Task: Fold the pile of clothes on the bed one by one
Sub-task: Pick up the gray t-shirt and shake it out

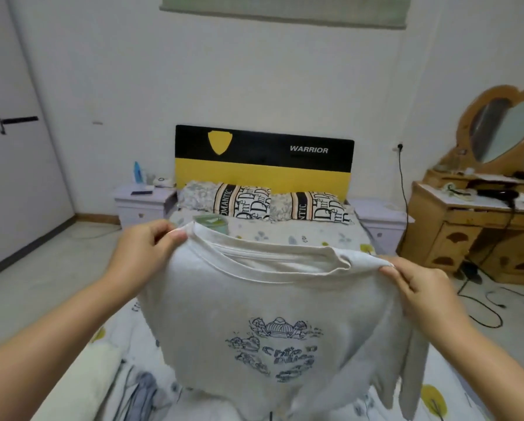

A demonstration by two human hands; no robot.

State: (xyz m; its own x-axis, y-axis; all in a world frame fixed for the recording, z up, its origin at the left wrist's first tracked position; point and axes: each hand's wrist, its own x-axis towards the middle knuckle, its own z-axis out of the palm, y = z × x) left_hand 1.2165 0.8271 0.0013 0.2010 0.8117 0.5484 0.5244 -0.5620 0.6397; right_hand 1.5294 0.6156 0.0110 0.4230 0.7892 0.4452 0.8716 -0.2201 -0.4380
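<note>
**While both hands pinch its shoulders, a T-shirt hangs over the bed**

Left hand pinches the left shoulder of the pale grey T-shirt, blue print facing the camera. Right hand pinches the right shoulder. It hangs above the floral bed.

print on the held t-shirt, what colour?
Blue line drawing on the pale grey t-shirt, head view.

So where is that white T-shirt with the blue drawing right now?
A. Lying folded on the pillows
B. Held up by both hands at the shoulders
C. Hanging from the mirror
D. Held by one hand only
B: the left hand and right hand each pinch a shoulder of the T-shirt, which hangs above the bed.
</note>
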